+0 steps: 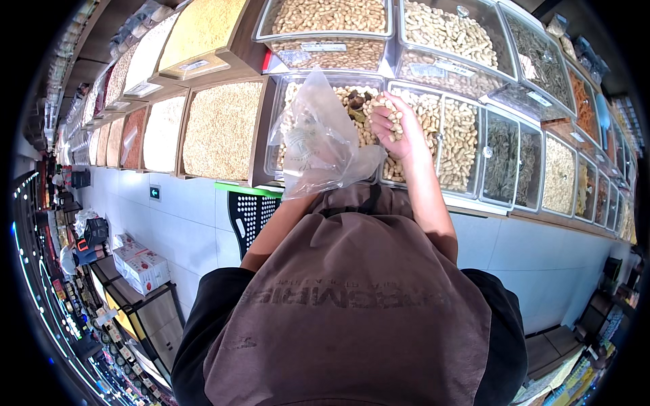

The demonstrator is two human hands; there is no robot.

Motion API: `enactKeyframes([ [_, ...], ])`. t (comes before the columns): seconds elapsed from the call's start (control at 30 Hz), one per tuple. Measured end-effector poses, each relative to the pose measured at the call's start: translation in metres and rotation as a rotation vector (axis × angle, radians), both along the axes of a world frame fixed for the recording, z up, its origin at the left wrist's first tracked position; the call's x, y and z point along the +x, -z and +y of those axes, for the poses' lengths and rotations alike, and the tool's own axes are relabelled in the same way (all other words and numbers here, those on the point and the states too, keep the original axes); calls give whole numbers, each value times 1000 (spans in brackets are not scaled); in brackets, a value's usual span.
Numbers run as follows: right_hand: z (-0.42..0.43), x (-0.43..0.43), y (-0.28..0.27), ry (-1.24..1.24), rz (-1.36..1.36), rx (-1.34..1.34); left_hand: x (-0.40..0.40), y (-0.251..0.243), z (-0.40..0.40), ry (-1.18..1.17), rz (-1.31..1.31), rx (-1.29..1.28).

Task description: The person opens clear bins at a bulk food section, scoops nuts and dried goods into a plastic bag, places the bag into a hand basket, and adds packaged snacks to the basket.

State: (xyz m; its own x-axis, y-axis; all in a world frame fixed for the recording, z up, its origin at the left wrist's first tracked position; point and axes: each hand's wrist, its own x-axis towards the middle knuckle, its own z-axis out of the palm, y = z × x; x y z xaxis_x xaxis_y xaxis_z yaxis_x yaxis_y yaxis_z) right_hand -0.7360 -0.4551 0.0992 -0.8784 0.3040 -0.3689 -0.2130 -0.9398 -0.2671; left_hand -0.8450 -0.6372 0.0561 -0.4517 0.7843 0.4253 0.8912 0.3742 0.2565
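My right hand [397,129] is curled around a small handful of unshelled peanuts [386,114], palm partly turned up. It hovers over a clear bin of peanuts [366,136] that has dark dried pieces [357,99] and leaf-like bits among the nuts. A translucent plastic bag [317,129] rises above the same bin. My left hand [311,182] holds the bag near its lower end, its fingers mostly hidden by the plastic. Beside the right wrist is another bin of peanuts [457,144] with a clear lid.
Lidded peanut bins [330,18] stand on the tier behind. Open bins of pale grain [221,129] lie to the left, and bins of dried goods [500,147] to the right. A black perforated basket [254,213] is beside my left arm. Cartons [141,266] sit on a cabinet lower left.
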Motion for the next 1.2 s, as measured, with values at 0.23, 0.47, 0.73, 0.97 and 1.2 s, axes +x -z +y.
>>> enactKeyframes([
  [0.23,-2,2,4,23,-61,-6,20,-12,-36,147,-51,-141],
  [0.47,25,18,14,78,12,-53,51,-147,-9,606,-616,-306],
  [0.73,28,31,17,120,-12,-15,-1,-155,43,234,-427,186],
  [0.97,14,47,-1,74,-65,148,21,-123,-1,335,-143,-136],
  [1.2,-35,39,-73,-196,124,301,-20,-105,17,-5,-479,-62],
])
